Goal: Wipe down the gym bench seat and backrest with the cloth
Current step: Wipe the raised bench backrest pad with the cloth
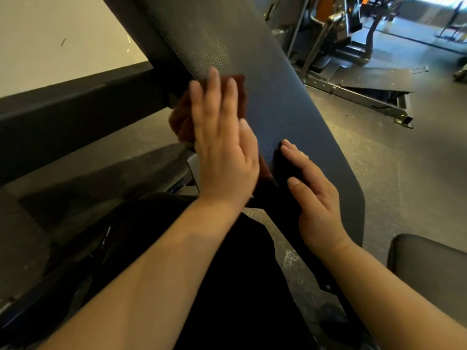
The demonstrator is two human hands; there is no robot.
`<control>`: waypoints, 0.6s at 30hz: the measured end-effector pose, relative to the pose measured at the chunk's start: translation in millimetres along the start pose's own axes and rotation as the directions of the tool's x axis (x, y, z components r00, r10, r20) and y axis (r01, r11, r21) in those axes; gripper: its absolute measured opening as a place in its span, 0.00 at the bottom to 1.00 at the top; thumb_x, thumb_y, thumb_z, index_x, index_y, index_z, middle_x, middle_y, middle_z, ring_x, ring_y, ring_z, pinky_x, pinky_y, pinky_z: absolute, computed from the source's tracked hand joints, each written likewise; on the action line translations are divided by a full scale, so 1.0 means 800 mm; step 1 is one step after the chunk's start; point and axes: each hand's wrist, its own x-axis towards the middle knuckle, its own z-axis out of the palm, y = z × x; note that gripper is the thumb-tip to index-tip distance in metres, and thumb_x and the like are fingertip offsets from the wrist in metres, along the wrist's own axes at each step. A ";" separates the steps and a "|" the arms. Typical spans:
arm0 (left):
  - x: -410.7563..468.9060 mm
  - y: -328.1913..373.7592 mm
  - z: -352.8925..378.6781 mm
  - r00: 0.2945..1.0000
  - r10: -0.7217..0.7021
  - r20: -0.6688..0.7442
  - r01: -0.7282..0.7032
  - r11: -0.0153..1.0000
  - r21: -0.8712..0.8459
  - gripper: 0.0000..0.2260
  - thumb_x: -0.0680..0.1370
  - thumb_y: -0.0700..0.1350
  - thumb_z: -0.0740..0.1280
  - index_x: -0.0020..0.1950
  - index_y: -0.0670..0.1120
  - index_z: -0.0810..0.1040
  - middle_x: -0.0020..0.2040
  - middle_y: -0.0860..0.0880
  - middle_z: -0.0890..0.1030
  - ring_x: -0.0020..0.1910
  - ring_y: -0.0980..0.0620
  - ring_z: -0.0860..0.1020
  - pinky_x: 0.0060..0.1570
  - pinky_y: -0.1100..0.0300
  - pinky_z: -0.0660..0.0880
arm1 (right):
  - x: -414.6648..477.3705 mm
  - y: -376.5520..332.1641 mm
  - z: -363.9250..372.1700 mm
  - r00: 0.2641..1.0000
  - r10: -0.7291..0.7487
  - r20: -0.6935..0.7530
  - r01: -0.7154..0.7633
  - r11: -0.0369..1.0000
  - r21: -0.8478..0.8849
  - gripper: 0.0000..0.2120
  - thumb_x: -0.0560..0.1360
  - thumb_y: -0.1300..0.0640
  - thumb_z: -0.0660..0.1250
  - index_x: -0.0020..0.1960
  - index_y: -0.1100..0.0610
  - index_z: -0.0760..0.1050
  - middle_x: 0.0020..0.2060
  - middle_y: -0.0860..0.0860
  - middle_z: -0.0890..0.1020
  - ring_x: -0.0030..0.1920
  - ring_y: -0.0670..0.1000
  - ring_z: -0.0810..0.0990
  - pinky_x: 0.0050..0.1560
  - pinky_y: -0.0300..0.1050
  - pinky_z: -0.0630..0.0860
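The dark padded backrest (265, 79) of the gym bench slants from top centre down to the lower right. A dark red cloth (238, 94) lies flat against its left part, and some of it hangs over the pad's left edge. My left hand (222, 147) presses on the cloth with straight, spread fingers. My right hand (313, 195) rests on the lower backrest to the right of the cloth, fingers straight, touching the pad and holding nothing. The seat is hidden behind my arms and dark clothing.
A beige wall with a dark baseboard (75, 104) runs along the left. Another black pad (429, 269) sits at the lower right. Gym machines with metal frames (353, 97) stand at the upper right on a speckled rubber floor (404, 160).
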 end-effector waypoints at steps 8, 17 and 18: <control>-0.072 0.018 0.004 0.927 0.212 0.310 -0.226 0.974 0.011 0.20 0.83 0.43 0.54 0.74 0.39 0.71 0.78 0.44 0.65 0.81 0.44 0.51 0.77 0.43 0.56 | -0.004 -0.003 0.004 1.000 0.018 -0.013 -0.018 0.998 -0.058 0.27 0.79 0.59 0.60 0.77 0.51 0.66 0.75 0.44 0.70 0.77 0.48 0.64 0.77 0.66 0.58; 0.041 0.006 -0.026 0.983 0.002 0.183 -0.040 0.978 0.204 0.16 0.83 0.43 0.54 0.67 0.45 0.77 0.76 0.49 0.68 0.80 0.49 0.53 0.73 0.51 0.51 | -0.005 -0.017 0.004 0.995 0.092 -0.039 -0.096 0.991 -0.089 0.27 0.79 0.59 0.60 0.77 0.45 0.65 0.73 0.38 0.70 0.76 0.42 0.63 0.80 0.58 0.54; 0.034 0.012 -0.022 0.980 0.002 0.201 -0.048 0.974 0.221 0.17 0.84 0.44 0.54 0.67 0.45 0.77 0.75 0.49 0.69 0.80 0.50 0.54 0.72 0.49 0.53 | -0.005 -0.018 0.004 0.994 0.107 -0.037 -0.110 0.990 -0.092 0.27 0.79 0.59 0.60 0.76 0.44 0.65 0.73 0.37 0.70 0.76 0.41 0.63 0.80 0.57 0.54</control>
